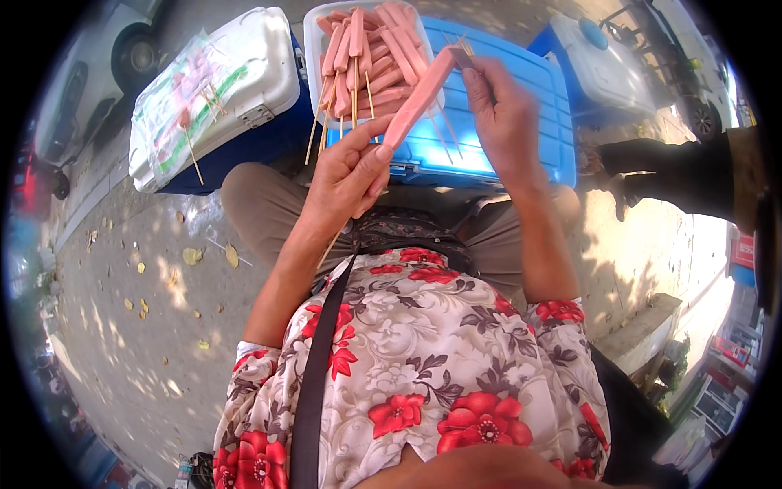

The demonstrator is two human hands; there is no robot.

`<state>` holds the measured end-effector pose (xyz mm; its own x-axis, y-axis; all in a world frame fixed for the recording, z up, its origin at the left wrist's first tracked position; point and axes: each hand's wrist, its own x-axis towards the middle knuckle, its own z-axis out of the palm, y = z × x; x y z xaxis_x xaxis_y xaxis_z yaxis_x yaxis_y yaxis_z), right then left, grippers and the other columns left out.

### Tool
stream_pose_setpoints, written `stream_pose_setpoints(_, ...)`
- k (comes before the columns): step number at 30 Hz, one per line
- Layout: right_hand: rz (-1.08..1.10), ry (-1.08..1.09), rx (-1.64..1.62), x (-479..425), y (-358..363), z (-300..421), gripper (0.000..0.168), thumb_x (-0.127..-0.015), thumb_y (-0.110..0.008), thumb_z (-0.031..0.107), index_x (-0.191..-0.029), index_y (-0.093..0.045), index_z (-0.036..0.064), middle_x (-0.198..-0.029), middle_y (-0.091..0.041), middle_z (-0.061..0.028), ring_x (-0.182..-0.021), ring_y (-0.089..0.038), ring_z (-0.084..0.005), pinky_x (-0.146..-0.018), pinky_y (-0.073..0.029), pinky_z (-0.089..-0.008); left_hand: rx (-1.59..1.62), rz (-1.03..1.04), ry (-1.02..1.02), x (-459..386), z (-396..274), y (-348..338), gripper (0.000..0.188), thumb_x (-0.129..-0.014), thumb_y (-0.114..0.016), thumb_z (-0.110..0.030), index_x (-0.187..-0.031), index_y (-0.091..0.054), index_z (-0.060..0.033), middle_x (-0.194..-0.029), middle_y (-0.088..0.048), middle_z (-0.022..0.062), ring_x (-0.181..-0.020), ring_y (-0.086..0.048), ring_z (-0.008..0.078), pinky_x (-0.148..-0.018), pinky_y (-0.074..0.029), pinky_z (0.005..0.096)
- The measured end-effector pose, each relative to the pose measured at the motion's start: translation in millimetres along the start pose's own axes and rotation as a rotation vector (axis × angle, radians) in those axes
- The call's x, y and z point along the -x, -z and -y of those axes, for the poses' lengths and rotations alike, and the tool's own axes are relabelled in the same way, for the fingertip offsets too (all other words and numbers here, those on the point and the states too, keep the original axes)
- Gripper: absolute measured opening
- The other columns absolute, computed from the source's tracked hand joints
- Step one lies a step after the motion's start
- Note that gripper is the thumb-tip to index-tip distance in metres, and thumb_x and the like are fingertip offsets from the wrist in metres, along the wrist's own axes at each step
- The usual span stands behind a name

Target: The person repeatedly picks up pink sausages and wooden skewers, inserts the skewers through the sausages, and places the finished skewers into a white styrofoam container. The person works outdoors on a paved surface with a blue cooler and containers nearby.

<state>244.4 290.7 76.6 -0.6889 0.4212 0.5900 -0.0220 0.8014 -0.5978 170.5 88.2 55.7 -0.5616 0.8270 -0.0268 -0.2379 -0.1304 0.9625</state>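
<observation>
My left hand (354,168) grips the lower end of a long pink sausage (421,95), which slants up to the right. A wooden skewer (330,249) runs down out of that hand. In my right hand (504,110), thumb and fingers pinch a small flat dark blade (462,58) at the sausage's upper end; whether it cuts into the meat cannot be told. Right behind the sausage stands a white plastic tub (313,46) piled with pink sausages (356,36). Several of these are on skewers whose bare ends hang over the tub's near rim.
The tub rests on a blue plastic box (531,91). To the left, a white-lidded cooler (269,55) carries a plastic bag (195,91) with skewered sausages. Another cooler (577,61) stands at right, near a person's dark-clothed legs (672,177). Parked vehicles line the far side.
</observation>
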Motion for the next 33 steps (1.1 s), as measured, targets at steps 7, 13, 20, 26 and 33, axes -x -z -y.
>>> stream_pose_setpoints(7,-0.012,-0.029,0.002,6,-2,4,0.013,-0.092,-0.057,0.020,-0.096,-0.061,0.008,-0.067,-0.059,-0.0136,-0.059,-0.057,-0.0338,-0.050,-0.044,-0.0368,-0.045,0.011,-0.019,0,2,0,0.041,-0.095,-0.053,-0.018,-0.130,-0.045,0.0020,-0.058,-0.043,-0.0048,-0.042,-0.036,0.0017,-0.036,-0.024,0.0181)
stream_pose_setpoints(13,0.046,-0.011,0.021,10,-3,0,0.014,-0.092,-0.056,0.020,-0.097,-0.062,0.008,-0.069,-0.061,-0.0139,-0.059,-0.057,-0.0328,-0.051,-0.044,-0.0358,-0.057,0.010,-0.011,-1,3,1,0.042,-0.095,-0.054,-0.019,-0.131,-0.044,0.0017,-0.059,-0.043,-0.0043,-0.044,-0.037,0.0015,-0.036,-0.025,0.0180)
stream_pose_setpoints(20,0.114,-0.240,-0.207,15,11,17,0.018,-0.094,-0.055,0.017,-0.106,-0.062,0.005,-0.068,-0.058,-0.0044,-0.059,-0.049,-0.0118,-0.054,-0.041,-0.0266,0.327,0.041,0.041,-4,-3,4,0.043,-0.098,-0.048,-0.018,-0.135,-0.037,-0.0005,-0.058,-0.045,-0.0012,-0.036,-0.032,0.0019,-0.032,-0.023,0.0163)
stream_pose_setpoints(26,0.312,-0.130,-0.302,41,-9,31,0.017,-0.092,-0.057,0.016,-0.107,-0.061,0.007,-0.073,-0.060,-0.0094,-0.059,-0.053,-0.0217,-0.054,-0.043,-0.0295,0.434,0.084,0.104,-9,-4,5,0.040,-0.099,-0.045,-0.017,-0.135,-0.038,-0.0013,-0.058,-0.045,0.0000,-0.033,-0.030,0.0026,-0.030,-0.022,0.0166)
stream_pose_setpoints(33,0.302,-0.067,-0.284,47,-17,35,0.014,-0.090,-0.058,0.016,-0.103,-0.061,0.009,-0.082,-0.064,-0.0130,-0.065,-0.060,-0.0342,-0.053,-0.046,-0.0351,0.544,0.081,0.152,-8,-4,2,0.041,-0.100,-0.041,-0.017,-0.136,-0.034,0.0004,-0.057,-0.038,-0.0013,-0.031,-0.025,0.0023,-0.027,-0.022,0.0160)
